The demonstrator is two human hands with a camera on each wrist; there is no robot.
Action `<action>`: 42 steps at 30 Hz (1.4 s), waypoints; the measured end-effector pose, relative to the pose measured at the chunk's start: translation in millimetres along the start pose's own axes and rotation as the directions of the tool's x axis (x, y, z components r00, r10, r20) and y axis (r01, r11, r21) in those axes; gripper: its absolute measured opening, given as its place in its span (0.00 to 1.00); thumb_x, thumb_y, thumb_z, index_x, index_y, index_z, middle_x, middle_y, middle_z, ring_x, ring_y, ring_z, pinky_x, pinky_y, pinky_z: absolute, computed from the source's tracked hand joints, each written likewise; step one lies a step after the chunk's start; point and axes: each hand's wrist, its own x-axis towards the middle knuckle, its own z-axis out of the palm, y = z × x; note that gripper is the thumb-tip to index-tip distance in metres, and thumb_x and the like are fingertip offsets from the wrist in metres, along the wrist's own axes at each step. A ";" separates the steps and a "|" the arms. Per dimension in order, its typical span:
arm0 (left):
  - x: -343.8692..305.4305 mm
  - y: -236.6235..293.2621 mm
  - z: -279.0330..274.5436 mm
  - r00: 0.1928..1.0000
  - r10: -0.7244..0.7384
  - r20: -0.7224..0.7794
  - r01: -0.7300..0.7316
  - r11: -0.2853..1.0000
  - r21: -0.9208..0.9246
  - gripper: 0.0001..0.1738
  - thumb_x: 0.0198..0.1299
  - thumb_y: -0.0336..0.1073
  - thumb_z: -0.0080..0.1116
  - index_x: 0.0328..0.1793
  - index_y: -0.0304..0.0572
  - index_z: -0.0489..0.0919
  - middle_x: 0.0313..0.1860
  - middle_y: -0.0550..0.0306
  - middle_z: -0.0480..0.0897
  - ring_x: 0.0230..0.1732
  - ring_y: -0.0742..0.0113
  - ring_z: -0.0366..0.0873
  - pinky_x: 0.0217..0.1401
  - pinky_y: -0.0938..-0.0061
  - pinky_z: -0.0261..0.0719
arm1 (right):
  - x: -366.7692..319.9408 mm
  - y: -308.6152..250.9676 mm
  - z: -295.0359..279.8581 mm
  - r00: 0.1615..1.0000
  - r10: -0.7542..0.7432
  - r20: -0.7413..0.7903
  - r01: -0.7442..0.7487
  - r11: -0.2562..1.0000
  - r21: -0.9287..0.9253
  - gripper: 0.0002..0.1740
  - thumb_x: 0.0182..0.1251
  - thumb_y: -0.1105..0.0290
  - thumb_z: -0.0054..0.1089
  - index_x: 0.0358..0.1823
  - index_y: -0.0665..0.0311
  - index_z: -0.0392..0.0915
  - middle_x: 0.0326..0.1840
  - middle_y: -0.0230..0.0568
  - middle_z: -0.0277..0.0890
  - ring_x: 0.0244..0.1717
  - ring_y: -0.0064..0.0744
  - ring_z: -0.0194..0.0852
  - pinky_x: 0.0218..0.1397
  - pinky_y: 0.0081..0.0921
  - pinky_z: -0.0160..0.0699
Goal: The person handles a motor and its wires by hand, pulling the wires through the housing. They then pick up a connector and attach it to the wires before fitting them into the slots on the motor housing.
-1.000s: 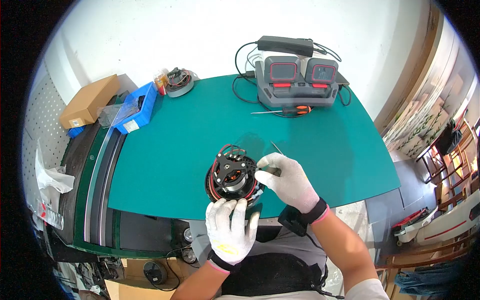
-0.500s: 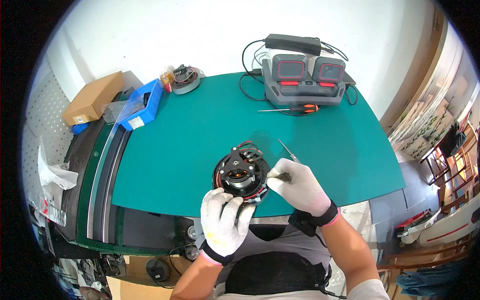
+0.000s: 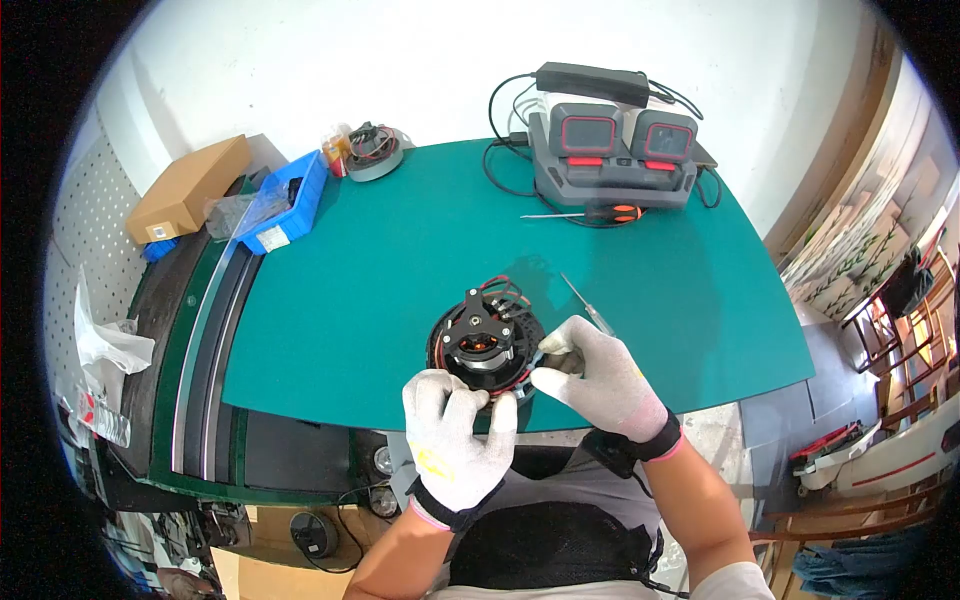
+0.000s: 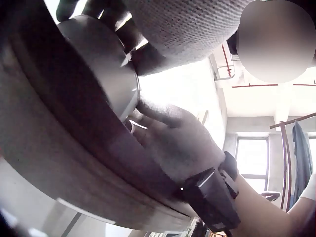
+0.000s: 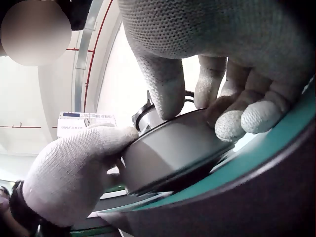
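A round motor unit (image 3: pixel 478 330) with a black three-armed bracket on top and red and black wires sits at the table's near edge. My gloved left hand (image 3: pixel 450 425) grips its near rim, fingers on top. At the right rim, my gloved right hand (image 3: pixel 605 385) pinches a small light-blue wire connector (image 3: pixel 538 357) between thumb and forefinger. In the right wrist view the smooth grey side of the motor housing (image 5: pixel 168 153) shows, tilted, with both hands against it. Just beyond my right hand lies a thin screwdriver (image 3: pixel 590 305).
At the back right stands a charger dock (image 3: pixel 610 170) with a power adapter (image 3: pixel 592 84) above it. An orange-handled screwdriver (image 3: pixel 612 214) lies before the dock. Back left are another motor unit (image 3: pixel 374 160), a blue bin (image 3: pixel 290 215) and a cardboard box (image 3: pixel 190 190).
The right hand's thumb and forefinger have moved in on the light-blue connector at the rim. The left hand's fingers have shifted along the near rim. The head view has shifted slightly.
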 end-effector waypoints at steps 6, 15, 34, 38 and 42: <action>0.4 -0.2 1.4 1.000 -0.015 -0.013 0.014 1.000 -0.016 0.13 0.53 0.27 0.73 0.38 0.43 0.77 0.39 0.49 0.74 0.47 0.45 0.75 0.52 0.51 0.74 | -1.4 -2.2 -0.9 1.000 0.000 -0.003 0.000 0.999 0.032 0.15 0.67 0.70 0.75 0.49 0.68 0.80 0.39 0.42 0.88 0.41 0.29 0.89 0.48 0.29 0.87; -0.6 -0.8 1.5 0.998 -0.058 -0.012 0.058 0.997 -0.052 0.11 0.52 0.22 0.70 0.35 0.42 0.77 0.40 0.50 0.75 0.49 0.45 0.75 0.53 0.53 0.74 | -0.4 11.6 2.1 0.998 -0.064 -0.030 0.066 0.993 0.094 0.12 0.70 0.72 0.71 0.49 0.69 0.81 0.39 0.43 0.88 0.42 0.29 0.89 0.50 0.29 0.86; 3.3 2.5 -0.4 0.992 -0.122 0.023 0.123 0.992 -0.021 0.15 0.51 0.26 0.77 0.32 0.42 0.76 0.40 0.50 0.75 0.50 0.46 0.75 0.54 0.54 0.74 | -1.6 7.7 -0.7 0.999 -0.052 -0.009 0.053 0.994 0.101 0.11 0.68 0.71 0.75 0.43 0.68 0.81 0.35 0.39 0.86 0.38 0.23 0.85 0.45 0.27 0.84; 2.0 3.1 0.4 0.994 -0.109 0.017 0.109 0.994 -0.011 0.17 0.51 0.27 0.78 0.32 0.42 0.75 0.40 0.51 0.75 0.50 0.46 0.74 0.54 0.54 0.73 | -2.2 7.6 -1.3 0.999 -0.046 -0.013 0.046 0.997 0.056 0.12 0.68 0.71 0.75 0.44 0.69 0.81 0.36 0.39 0.87 0.38 0.22 0.84 0.45 0.27 0.84; 0.7 4.4 1.0 0.995 -0.099 0.011 0.099 0.995 0.007 0.17 0.51 0.27 0.78 0.32 0.43 0.75 0.41 0.51 0.74 0.50 0.46 0.73 0.54 0.54 0.73 | -1.6 6.6 -2.3 1.000 -0.008 0.000 0.008 0.998 0.060 0.11 0.69 0.72 0.75 0.44 0.70 0.81 0.38 0.40 0.88 0.41 0.23 0.86 0.47 0.28 0.85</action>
